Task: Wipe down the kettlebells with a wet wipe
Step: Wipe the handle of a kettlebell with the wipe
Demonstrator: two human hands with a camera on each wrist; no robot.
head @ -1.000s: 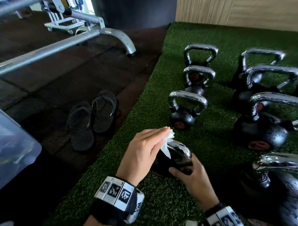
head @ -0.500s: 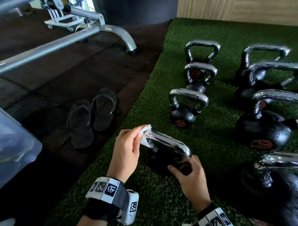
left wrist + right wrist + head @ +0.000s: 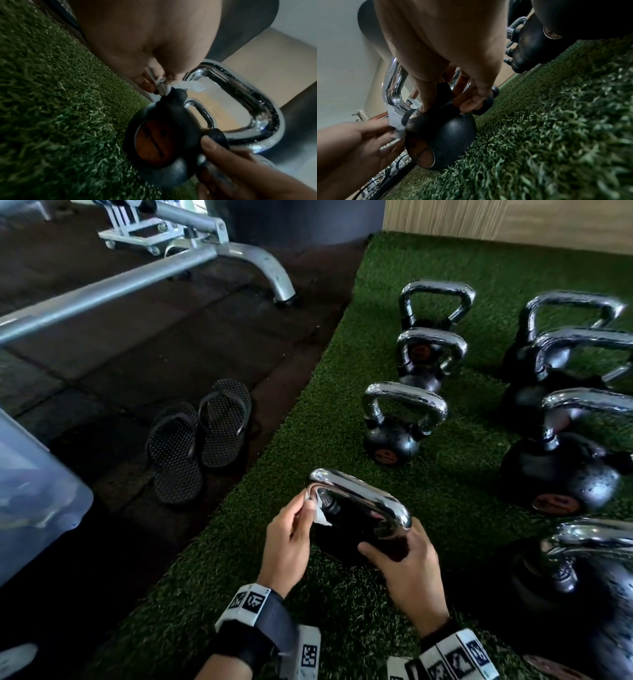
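Note:
A small black kettlebell (image 3: 356, 525) with a chrome handle (image 3: 363, 498) lies tilted on the green turf near me. My left hand (image 3: 291, 529) pinches a white wet wipe (image 3: 320, 513) against the left foot of the handle, where chrome meets the black body. In the left wrist view the wipe (image 3: 185, 86) sits bunched at that joint. My right hand (image 3: 407, 563) grips the kettlebell's right side, thumb and fingers curled on the black body (image 3: 440, 135) by the other handle foot.
Several more kettlebells stand on the turf (image 3: 342, 405) in two rows, the closest (image 3: 397, 426) just beyond my hands and larger ones (image 3: 561, 467) to the right. A pair of black sandals (image 3: 198, 436) lies on the dark floor to the left, past a metal bench frame (image 3: 144, 278).
My left hand has slid the wipe from the handle's right end across the top and down to its left foot. The right hand kept its hold on the kettlebell.

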